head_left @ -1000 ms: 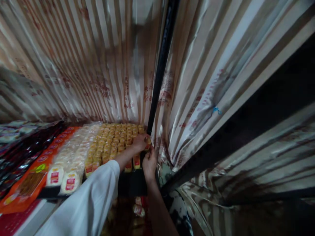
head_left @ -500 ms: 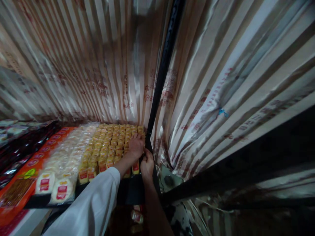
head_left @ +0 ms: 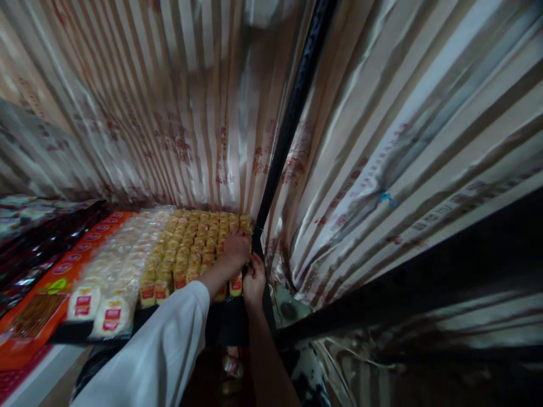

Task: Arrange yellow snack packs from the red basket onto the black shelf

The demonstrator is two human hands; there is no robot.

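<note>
Small yellow packaged cakes point(head_left: 190, 249) with red labels stand in tight rows on a black shelf point(head_left: 229, 325). Over the far right rows, my left hand point(head_left: 236, 249) reaches in with its fingers bent down around a packaged cake; its fingertips are partly hidden. Just below and to the right, my right hand point(head_left: 254, 282) is at the outer side of the last row. Its fingers are curled closed near the left hand, and what lies between them does not show. A white sleeve point(head_left: 165, 333) covers my left forearm.
Left of the cakes lie round white packaged biscuits point(head_left: 112, 316), an orange pack point(head_left: 70, 277) and dark shiny packs point(head_left: 46, 254). A black post point(head_left: 288, 124) rises at the shelf's right corner. Striped plastic sheeting point(head_left: 178, 113) hangs behind. Another packet point(head_left: 232, 364) sits lower down.
The view has shifted slightly, so the shelf appears a little higher and to the right. Both hands remain at the right end of the cake rows, with only small finger movement.
</note>
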